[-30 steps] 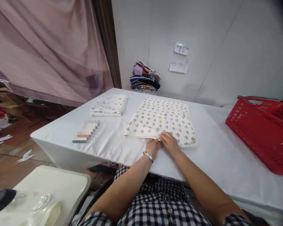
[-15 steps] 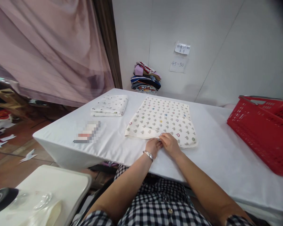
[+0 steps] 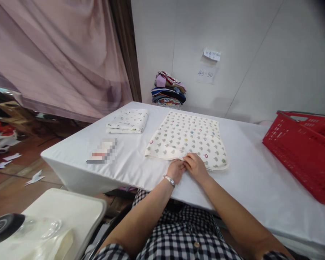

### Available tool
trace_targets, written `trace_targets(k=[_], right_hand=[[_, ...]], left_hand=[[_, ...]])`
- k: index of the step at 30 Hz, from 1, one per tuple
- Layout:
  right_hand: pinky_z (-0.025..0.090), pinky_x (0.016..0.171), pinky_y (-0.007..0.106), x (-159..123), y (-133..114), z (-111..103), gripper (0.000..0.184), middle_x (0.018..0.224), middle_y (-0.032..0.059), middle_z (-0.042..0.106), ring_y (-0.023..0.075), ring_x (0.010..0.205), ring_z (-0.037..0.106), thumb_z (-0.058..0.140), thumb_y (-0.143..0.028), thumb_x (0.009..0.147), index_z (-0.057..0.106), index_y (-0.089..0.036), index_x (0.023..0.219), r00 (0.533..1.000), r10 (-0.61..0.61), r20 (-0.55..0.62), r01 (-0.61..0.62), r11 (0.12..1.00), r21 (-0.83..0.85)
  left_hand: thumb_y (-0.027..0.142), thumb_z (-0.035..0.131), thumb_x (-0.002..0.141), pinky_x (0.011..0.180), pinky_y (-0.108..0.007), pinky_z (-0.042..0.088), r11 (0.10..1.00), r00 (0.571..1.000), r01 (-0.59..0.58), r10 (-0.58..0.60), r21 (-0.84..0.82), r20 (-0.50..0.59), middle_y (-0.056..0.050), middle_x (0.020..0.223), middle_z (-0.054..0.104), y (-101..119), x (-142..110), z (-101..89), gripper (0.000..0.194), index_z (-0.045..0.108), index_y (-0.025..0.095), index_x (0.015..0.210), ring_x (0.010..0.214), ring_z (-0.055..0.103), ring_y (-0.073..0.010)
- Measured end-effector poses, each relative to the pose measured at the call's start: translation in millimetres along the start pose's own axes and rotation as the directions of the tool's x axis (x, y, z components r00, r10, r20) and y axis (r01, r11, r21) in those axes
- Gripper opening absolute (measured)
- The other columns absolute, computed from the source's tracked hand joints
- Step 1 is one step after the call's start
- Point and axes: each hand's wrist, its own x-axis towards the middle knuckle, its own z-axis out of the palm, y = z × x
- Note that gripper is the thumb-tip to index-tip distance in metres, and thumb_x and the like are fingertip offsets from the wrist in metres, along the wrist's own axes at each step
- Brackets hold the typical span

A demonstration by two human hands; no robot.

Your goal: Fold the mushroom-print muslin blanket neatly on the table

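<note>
A cream cloth with a small coloured print (image 3: pixel 188 139) lies flat on the white table (image 3: pixel 249 177). My left hand (image 3: pixel 176 169), with a silver bracelet on the wrist, and my right hand (image 3: pixel 196 167) sit side by side at the middle of the cloth's near edge. Both have their fingers curled and pinch that edge. A second, folded white printed cloth (image 3: pixel 128 121) lies at the table's far left.
A red plastic basket (image 3: pixel 303 148) stands at the right. A pile of folded clothes (image 3: pixel 168 90) rests against the wall, under two paper notes (image 3: pixel 206 74). A blurred small item (image 3: pixel 102 153) lies near the table's left edge. A white surface (image 3: pixel 59 216) sits at lower left.
Nothing about the hands or the cloth has visibly changed; the view has only drifted slightly.
</note>
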Motion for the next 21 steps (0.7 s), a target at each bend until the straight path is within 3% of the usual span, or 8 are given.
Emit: trace_targets(k=[15,19,21], right_hand=[[0.045,0.078,0.036,-8.1,8.1,18.1,0.028,0.103,0.0122,0.059,0.0226,0.092,0.053,0.038,-0.015,0.088,0.058,-0.015,0.107,0.999,-0.037,-0.016,0.035,0.990,-0.140],[0.047,0.078,0.035,-10.0,12.3,21.1,0.029,0.101,0.0120,0.060,0.0228,0.094,0.054,0.037,-0.017,0.089,0.057,-0.015,0.111,0.997,-0.048,-0.055,0.042,0.992,-0.115],[0.047,0.078,0.035,-10.7,13.7,22.1,0.030,0.101,0.0112,0.061,0.0226,0.095,0.055,0.037,-0.016,0.089,0.057,-0.017,0.112,0.997,-0.048,-0.068,0.040,0.994,-0.105]], left_hand=[[0.014,0.059,0.067,0.075,-0.029,0.050,0.997,0.995,0.054,-0.049,0.059,-0.083,-0.005,0.067,0.063,0.2,6.8,-4.1,0.003,0.059,0.014,0.069,0.065,0.060,-0.0134],[0.011,0.055,0.070,0.086,-0.030,0.048,0.998,0.995,-0.027,0.034,0.064,-0.098,-0.007,0.086,0.068,11.8,6.0,-10.9,0.012,0.060,0.016,0.079,0.080,0.064,-0.0144],[0.011,0.054,0.071,0.086,-0.028,0.048,0.986,0.987,-0.083,0.102,0.146,-0.127,-0.005,0.091,0.068,23.0,4.0,-19.8,0.014,0.058,0.019,0.082,0.084,0.065,-0.0138]])
